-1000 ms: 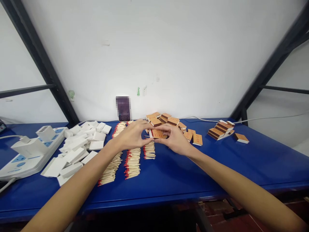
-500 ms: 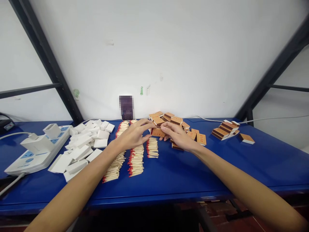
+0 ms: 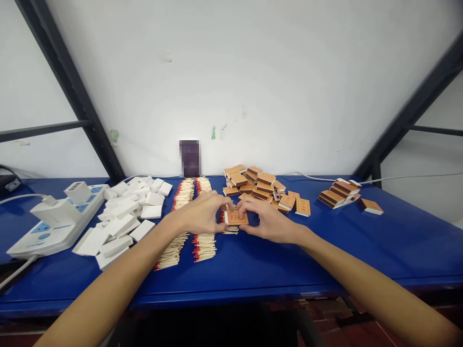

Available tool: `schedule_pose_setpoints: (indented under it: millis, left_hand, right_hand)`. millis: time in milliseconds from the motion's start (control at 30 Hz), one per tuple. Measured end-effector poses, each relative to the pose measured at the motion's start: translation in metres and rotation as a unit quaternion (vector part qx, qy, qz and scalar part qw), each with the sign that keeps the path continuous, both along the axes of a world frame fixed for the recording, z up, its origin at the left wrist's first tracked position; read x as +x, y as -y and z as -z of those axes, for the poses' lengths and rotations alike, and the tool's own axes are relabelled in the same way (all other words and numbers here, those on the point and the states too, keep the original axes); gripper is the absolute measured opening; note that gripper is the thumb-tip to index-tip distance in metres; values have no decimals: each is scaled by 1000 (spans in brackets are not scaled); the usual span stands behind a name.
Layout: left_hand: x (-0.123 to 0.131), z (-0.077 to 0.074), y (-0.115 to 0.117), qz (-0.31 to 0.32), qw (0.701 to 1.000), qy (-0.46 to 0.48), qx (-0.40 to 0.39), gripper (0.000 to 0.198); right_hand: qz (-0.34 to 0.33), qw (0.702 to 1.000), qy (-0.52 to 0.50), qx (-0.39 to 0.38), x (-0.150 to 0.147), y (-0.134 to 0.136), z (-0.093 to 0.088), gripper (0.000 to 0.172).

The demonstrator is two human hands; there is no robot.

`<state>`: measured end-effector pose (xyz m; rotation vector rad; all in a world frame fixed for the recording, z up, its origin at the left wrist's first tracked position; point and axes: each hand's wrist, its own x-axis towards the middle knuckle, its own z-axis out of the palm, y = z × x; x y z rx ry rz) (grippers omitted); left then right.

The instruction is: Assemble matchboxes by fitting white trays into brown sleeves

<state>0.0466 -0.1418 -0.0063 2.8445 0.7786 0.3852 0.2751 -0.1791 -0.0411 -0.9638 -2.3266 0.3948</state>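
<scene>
An orange-brown matchbox (image 3: 238, 218) with red print is held between my two hands, just above a short row of matches (image 3: 230, 230). Its white end sticks out on the left. My left hand (image 3: 203, 213) pinches that white end between thumb and forefinger. The other end is gripped by my right hand (image 3: 269, 219), with fingers curled around the orange sleeve. Two longer rows of red-tipped matches (image 3: 204, 246) lie under and beside my left hand. Behind my right hand is a loose heap of matchboxes (image 3: 265, 178).
White box trays (image 3: 123, 212) are piled on the left, beside a power strip (image 3: 60, 236) with chargers. A small stack of matchboxes (image 3: 336, 193) and a single matchbox (image 3: 371, 206) are on the right. A blurred dark phone (image 3: 190, 159) leans against the wall. The blue table (image 3: 275, 270) has a front edge close by.
Both hands have come nearer to me with the matchbox, from the edge of the heap to above the short match row. The white end now shows on its left.
</scene>
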Motion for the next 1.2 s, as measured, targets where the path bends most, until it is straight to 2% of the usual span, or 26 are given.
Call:
schedule_pose_setpoints:
  millis: [100,167,433,567,667,800,933,1033,1200]
  left_hand:
    - [4,5,10,0,997,-33,74,26]
    - [5,6,14,3,995,-45,92,25]
    - [3,3,16,15,994,-78,79,31]
    - [3,3,17,12,994,-78,73,27]
    - [4,2,18,12,995,-72,64,27]
    - [4,0,18,11,995,-75,63,27]
    - [3,-3,17,5,994,-85,72,24]
    - [2,-5,17,0,994,-84,73,22]
    - [2,-9,17,-14,995,-76,65,24]
  right_hand:
    - [-5,999,25,25,-2,2,4,16]
    - [-2,999,29,23,-2,2,6,16]
    - [14,999,42,8,15,12,13,15]
    - [68,997,21,24,40,25,14,12]
    - [133,989,10,59,65,33,10,16]
    - [236,966,21,104,100,35,1,27]
    - [330,940,37,85,127,24,-3,35]
    - [358,931,41,58,134,9,0,37]
    - [351,934,44,45,123,-11,4,41]
